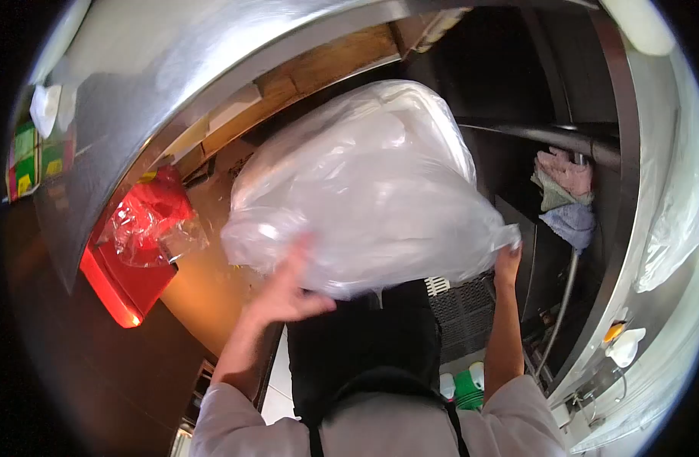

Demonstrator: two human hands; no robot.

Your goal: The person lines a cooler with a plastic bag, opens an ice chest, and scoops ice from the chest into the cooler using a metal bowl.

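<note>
One large translucent plastic bag point(372, 190), puffed and wrinkled, is in front of the person's black apron point(357, 343). The right hand point(508, 263) has its grip closed on the right corner of this bag. The left hand point(288, 282) is at the front left part, with the thumb apart from the fingers; because these are blurred, I cannot tell if its grip grasps the film. To the left stands a red container point(109, 286) with clear plastic wrapping point(147, 232); at right hang several cloths point(566, 186).
</note>
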